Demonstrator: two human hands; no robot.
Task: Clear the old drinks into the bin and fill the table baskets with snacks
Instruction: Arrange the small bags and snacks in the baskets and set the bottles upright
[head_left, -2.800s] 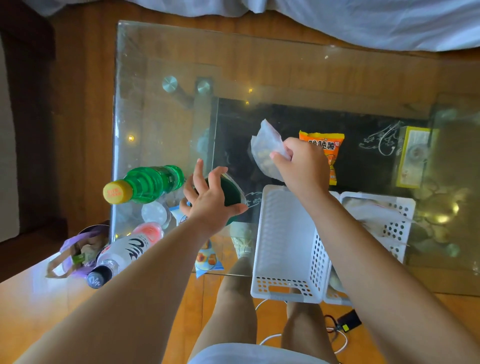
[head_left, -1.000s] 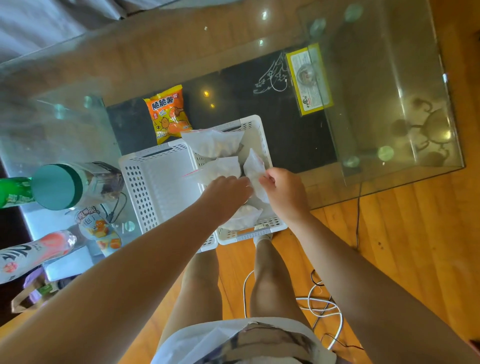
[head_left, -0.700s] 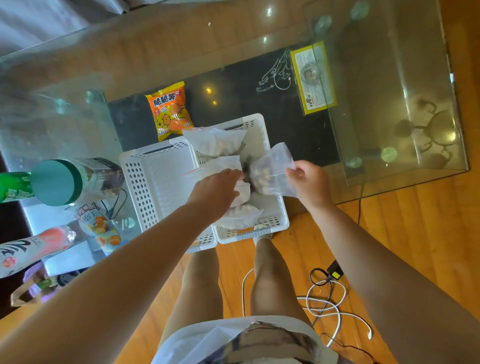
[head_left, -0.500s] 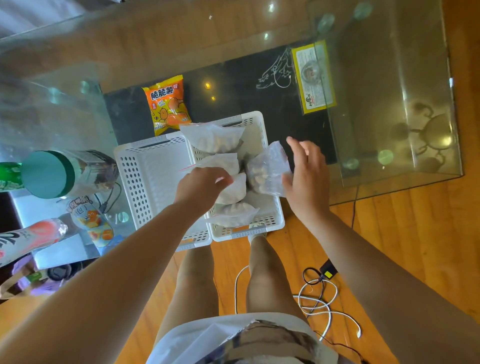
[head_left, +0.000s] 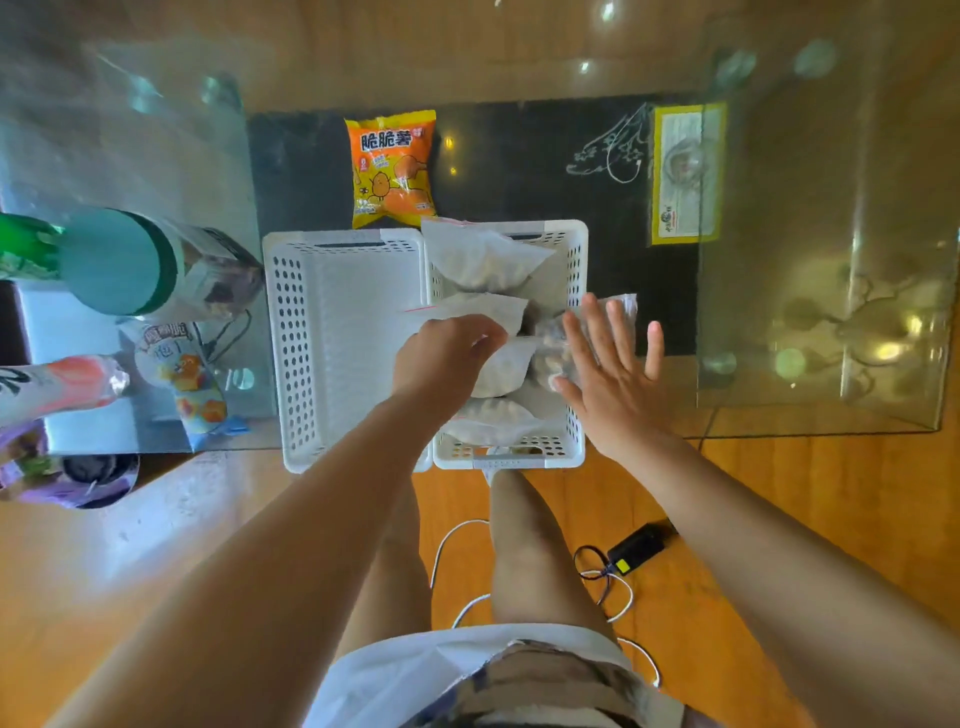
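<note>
Two white perforated baskets stand side by side at the glass table's near edge. The left basket (head_left: 343, 338) holds nothing. The right basket (head_left: 577, 260) holds several clear snack bags (head_left: 483, 257). My left hand (head_left: 447, 353) is curled over the middle of that basket and pinches one clear bag (head_left: 506, 364). My right hand (head_left: 610, 364) is flat with straight fingers and presses another clear bag (head_left: 553, 345) at the basket's right wall. An orange snack packet (head_left: 392, 169) lies just behind the baskets.
At the left stand a green bottle (head_left: 23, 244), a teal-lidded container (head_left: 140, 265), a pink-and-white bottle (head_left: 62, 382) and a blue snack packet (head_left: 182, 371). A purple bag (head_left: 47, 467) sits on the floor. Cables and a charger (head_left: 636, 545) lie by my legs.
My right hand brought a clear bag into the right basket, let go of it and now lies flat against it. My left hand stayed on a bag in the same basket.
</note>
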